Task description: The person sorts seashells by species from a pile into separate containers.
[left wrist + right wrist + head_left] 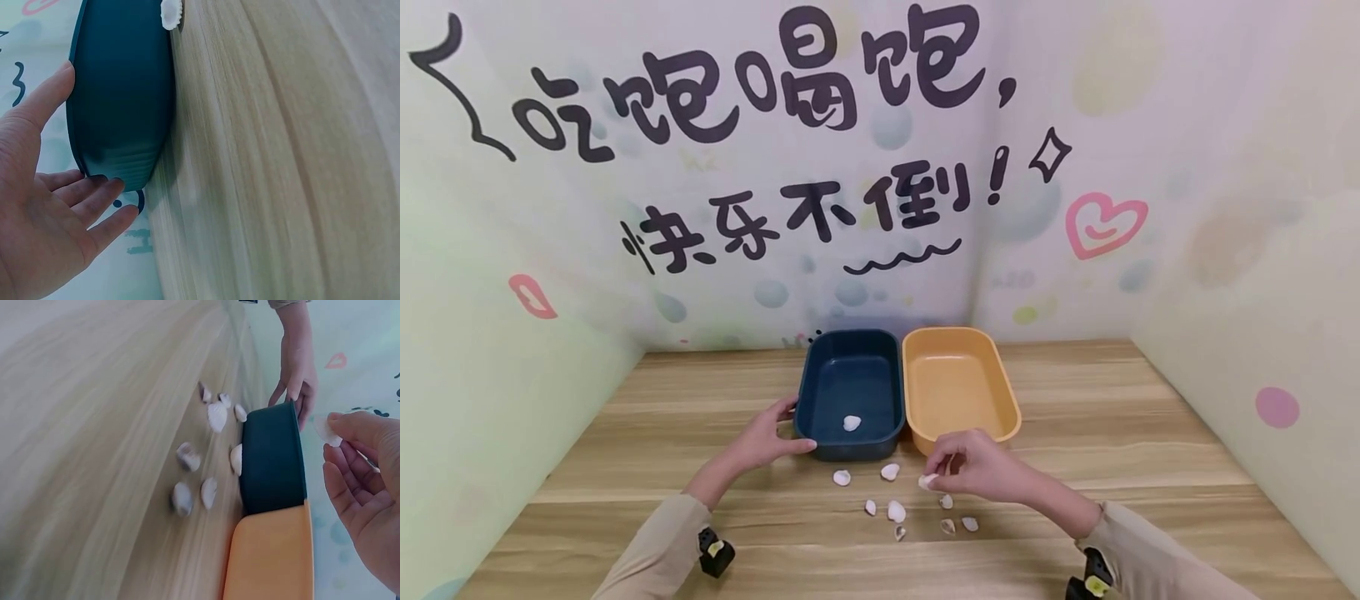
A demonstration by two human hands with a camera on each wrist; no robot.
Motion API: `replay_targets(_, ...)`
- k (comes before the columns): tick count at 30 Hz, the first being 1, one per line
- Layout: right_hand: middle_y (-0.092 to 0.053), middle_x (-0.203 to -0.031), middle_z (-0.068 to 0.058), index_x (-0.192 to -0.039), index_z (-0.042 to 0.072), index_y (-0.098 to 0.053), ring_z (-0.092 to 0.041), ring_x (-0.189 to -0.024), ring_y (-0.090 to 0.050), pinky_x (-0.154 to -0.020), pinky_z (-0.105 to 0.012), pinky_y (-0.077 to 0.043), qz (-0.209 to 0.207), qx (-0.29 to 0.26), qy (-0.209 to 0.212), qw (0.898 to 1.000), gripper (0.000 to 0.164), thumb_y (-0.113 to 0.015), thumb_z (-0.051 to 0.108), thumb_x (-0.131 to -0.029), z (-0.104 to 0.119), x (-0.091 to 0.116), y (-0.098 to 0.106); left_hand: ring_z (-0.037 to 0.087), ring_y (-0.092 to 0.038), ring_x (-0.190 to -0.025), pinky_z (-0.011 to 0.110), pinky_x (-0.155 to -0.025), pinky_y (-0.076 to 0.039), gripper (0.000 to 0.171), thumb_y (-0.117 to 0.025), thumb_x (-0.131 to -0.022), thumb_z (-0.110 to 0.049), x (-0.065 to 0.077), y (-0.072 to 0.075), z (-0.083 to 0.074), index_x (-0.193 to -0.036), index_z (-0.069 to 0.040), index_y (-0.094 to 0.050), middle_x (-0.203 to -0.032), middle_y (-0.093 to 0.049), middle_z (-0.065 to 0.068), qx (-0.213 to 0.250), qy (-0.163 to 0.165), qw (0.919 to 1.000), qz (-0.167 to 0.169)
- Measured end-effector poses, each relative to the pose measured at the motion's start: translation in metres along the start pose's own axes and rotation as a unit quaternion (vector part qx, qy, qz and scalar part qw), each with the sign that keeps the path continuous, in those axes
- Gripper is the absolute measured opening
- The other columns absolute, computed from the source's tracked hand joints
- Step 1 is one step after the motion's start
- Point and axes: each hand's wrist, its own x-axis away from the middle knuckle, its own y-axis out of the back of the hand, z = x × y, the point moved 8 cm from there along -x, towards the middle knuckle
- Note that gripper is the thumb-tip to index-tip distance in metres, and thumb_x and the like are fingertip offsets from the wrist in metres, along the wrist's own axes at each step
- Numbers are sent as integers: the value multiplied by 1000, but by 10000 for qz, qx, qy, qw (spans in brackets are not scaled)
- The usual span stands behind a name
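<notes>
A white seashell [927,482] is pinched between thumb and fingertips of my right hand [981,468], just in front of the yellow bin [961,383]. The right wrist view shows the same shell [327,431] raised off the table. My left hand [766,440] rests at the left side of the dark blue bin [857,451], thumb on the near rim and fingers spread along its end. Inside the blue bin lies one white shell [852,423]. Several more shells, among them a large ribbed one [897,511], are scattered on the table before the bins.
Both bins stand side by side near the back edge of the wood-grain table [700,400]. A printed cloth wall [880,283] rises close behind them, with side walls at left and right. A black wrist device [715,554] hangs at the left sleeve.
</notes>
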Motion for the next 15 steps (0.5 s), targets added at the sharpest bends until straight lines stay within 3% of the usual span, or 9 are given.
replay_targets(6, -63, -77, 4, -80, 13, -68, -4, -67, -55, -59, -24, -51, -51, 74, -7, 10000, 6, -73, 12, -76, 3, -17, -5, 39, -42, -120, 52, -95, -38, 81, -74, -76, -29, 0, 0, 1, -136, 5, -32, -134, -40, 25, -28, 144, 9999, -37)
replay_targets(15, -65, -80, 2, -83, 11, -68, -5, -68, -55, -59, -22, -50, -338, 547, 619, 9960, 5, -70, 13, -80, 17, -39, 8, 39, -41, -120, 52, -95, -37, 81, -74, -76, -28, -1, 0, 3, -137, 5, -31, -135, -40, 25, 47, 163, 9999, -11)
